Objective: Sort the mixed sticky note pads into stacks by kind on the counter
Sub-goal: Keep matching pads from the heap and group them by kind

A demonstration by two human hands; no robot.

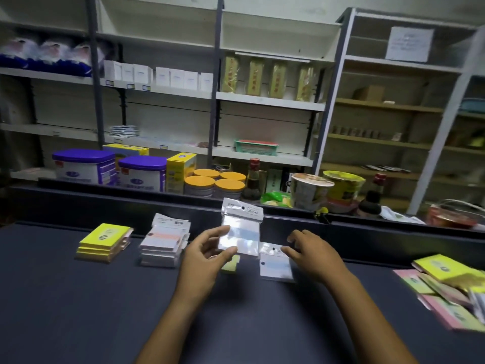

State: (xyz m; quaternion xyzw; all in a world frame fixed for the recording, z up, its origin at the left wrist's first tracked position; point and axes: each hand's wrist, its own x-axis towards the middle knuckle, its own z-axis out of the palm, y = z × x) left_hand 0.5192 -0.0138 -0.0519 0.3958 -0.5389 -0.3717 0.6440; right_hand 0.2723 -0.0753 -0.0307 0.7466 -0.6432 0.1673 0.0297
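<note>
Clear plastic packet (241,227): pinched upright by left hand (207,254) thumb and fingers (210,233).
Right hand (312,254): loosely curled fingers touching flat clear packet (275,264) on dark worktop (78,311).

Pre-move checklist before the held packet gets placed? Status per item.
1. Left hand grips the clear-bagged packet: ok.
2. Packet's kind readable: cannot tell, glare.
3. Right hand holds nothing, fingertips at the bagged packet on the counter: ok.
4. White bagged stack stands squared: not ok, top packets skewed.
5. Yellow pad stack apart from it: ok.
6. Mixed pile left unsorted: not ok.
</note>
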